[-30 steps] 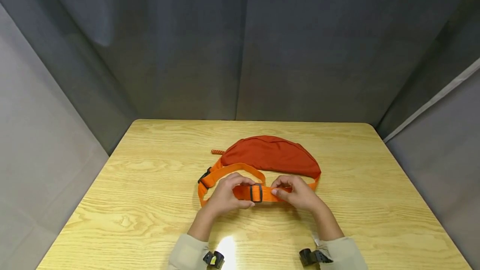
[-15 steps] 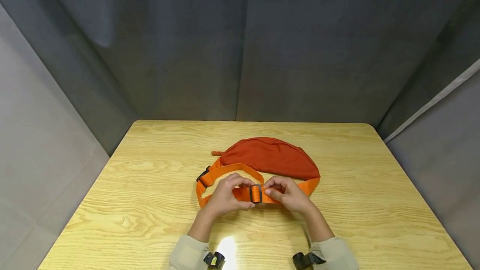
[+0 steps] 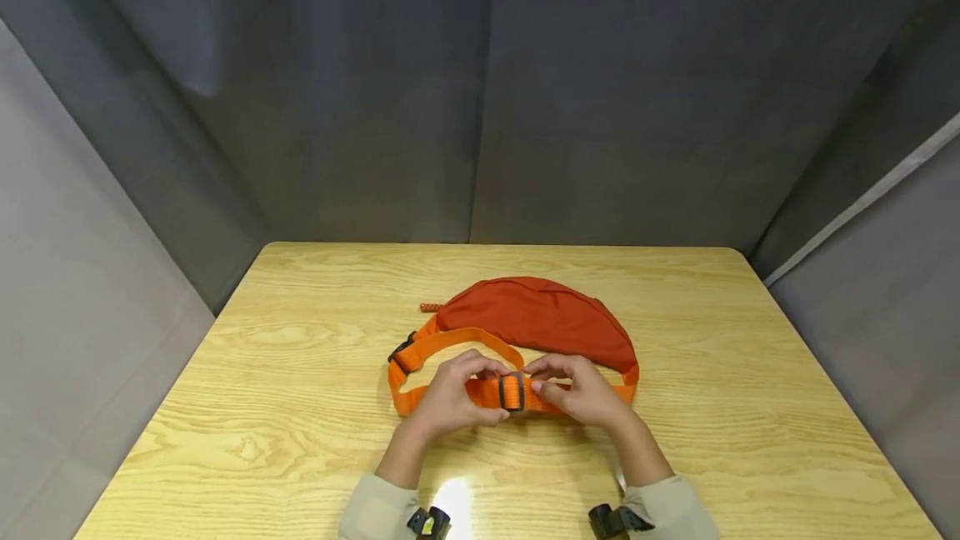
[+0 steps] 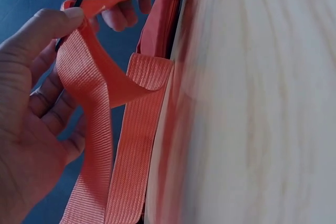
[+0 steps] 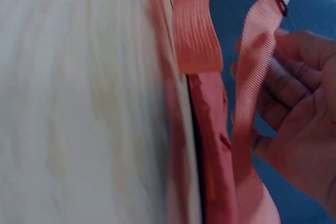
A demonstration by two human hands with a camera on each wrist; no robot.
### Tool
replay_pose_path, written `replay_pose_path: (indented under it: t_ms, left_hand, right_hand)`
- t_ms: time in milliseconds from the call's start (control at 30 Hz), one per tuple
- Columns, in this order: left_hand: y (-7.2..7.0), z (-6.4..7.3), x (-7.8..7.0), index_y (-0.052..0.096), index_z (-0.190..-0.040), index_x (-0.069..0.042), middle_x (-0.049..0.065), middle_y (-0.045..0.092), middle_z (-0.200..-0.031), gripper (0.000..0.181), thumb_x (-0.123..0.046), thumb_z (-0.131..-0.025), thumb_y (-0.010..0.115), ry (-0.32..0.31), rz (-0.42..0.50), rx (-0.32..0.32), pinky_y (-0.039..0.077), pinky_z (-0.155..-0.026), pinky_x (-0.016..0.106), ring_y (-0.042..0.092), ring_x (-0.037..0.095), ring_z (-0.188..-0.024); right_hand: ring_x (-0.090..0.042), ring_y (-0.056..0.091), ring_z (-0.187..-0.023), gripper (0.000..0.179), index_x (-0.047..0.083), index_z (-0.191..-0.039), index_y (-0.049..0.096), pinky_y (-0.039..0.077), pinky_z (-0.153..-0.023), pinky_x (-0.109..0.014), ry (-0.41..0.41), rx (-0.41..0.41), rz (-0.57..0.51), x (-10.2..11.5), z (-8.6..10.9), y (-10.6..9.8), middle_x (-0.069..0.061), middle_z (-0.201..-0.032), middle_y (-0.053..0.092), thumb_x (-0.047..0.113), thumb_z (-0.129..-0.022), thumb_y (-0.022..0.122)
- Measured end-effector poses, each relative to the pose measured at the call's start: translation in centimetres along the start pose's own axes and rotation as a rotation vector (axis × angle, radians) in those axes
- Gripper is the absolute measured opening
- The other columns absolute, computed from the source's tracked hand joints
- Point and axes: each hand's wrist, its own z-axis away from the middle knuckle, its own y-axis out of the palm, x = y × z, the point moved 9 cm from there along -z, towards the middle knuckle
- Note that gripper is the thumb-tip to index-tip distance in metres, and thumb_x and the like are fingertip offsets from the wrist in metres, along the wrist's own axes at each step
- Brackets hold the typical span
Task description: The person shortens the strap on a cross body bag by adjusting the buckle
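A rust-red waist bag (image 3: 534, 315) lies on the wooden table, with its orange webbing strap (image 3: 457, 340) looped in front of it. My left hand (image 3: 453, 397) pinches the black strap slider (image 3: 522, 391) by its edges between thumb and fingers; in the left wrist view the thumb lies right on the slider (image 4: 79, 1). Just right of it, my right hand (image 3: 585, 394) pinches the strap between thumb and fingers. The right wrist view has this stretch of strap (image 5: 251, 72) raised above the tabletop, running past the right fingers.
A black side-release buckle (image 3: 402, 348) joins the strap at the bag's left. A patterned zipper pull (image 3: 431, 307) sticks out from the bag's left end. The table (image 3: 300, 407) ends at grey curtains (image 3: 375, 107) behind and at both sides.
My right hand has slid left along the strap, up close to the slider. The left hand keeps its hold on the slider. The bag has shifted slightly left and nearer.
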Motion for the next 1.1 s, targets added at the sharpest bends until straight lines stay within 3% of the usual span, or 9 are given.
replay_pose_path:
  t_ms: [167,333,467,633,867,1100]
  left_hand:
    - [-0.1,0.0,0.2,0.067,-0.103,-0.017,-0.01,0.058,-0.094,0.049,-0.01,-0.059,0.088,0.003,-0.008,0.001,0.047,-0.076,0.026,0.054,0.009,-0.085]
    - [-0.2,0.1,0.4,0.067,-0.103,-0.017,-0.011,0.058,-0.094,0.05,-0.01,-0.058,0.088,-0.004,-0.002,-0.001,0.047,-0.076,0.027,0.054,0.01,-0.084]
    - [-0.3,0.1,0.5,0.067,-0.103,-0.016,-0.009,0.058,-0.094,0.049,-0.009,-0.059,0.088,-0.004,0.018,-0.002,0.047,-0.077,0.027,0.055,0.011,-0.085]
    - [-0.5,-0.1,0.2,0.067,-0.103,-0.01,-0.001,0.061,-0.094,0.05,-0.007,-0.058,0.089,0.0,0.039,-0.016,0.048,-0.076,0.033,0.057,0.02,-0.084]
    - [-2.0,-0.2,-3.5,0.066,-0.101,0.001,0.012,0.06,-0.091,0.045,0.004,-0.06,0.084,-0.017,0.058,0.002,0.049,-0.077,0.039,0.058,0.028,-0.083]
    - [-1.8,-0.4,-3.5,0.066,-0.101,-0.001,0.01,0.061,-0.091,0.044,0.004,-0.061,0.083,-0.015,0.05,0.01,0.049,-0.075,0.039,0.057,0.029,-0.083]
  right_hand:
    - [-0.023,0.06,-0.094,0.026,0.001,-0.113,0.063,0.05,-0.079,-0.041,0.001,0.006,0.127,-0.1,0.7,-1.1,-0.004,-0.1,0.065,0.012,-0.09,0.062]
    - [-0.018,0.059,-0.083,0.015,0.004,-0.102,0.066,0.051,-0.072,-0.034,0.022,0.032,0.173,-1.1,1.3,-1.4,-0.001,-0.093,0.064,0.011,-0.089,0.064]
    - [-0.017,0.057,-0.076,0.004,0.005,-0.09,0.066,0.049,-0.068,-0.029,0.038,0.02,0.129,-1.0,1.1,-1.4,-0.003,-0.086,0.063,0.004,-0.088,0.062]
    - [-0.018,0.055,-0.072,0.005,-0.003,-0.089,0.063,0.047,-0.063,-0.026,0.041,0.002,0.042,1.2,0.8,-1.4,-0.012,-0.083,0.061,-0.003,-0.089,0.058]
    - [-0.01,0.046,-0.06,0.007,-0.008,-0.093,0.06,0.041,-0.053,-0.022,-0.002,0.018,-0.126,2.4,0.4,-0.7,-0.015,-0.073,0.055,-0.006,-0.09,0.054]
    - [-0.009,0.044,-0.058,0.007,-0.01,-0.094,0.059,0.039,-0.052,-0.022,-0.041,0.042,-0.203,2.8,-0.1,0.0,-0.016,-0.071,0.053,-0.007,-0.09,0.053]
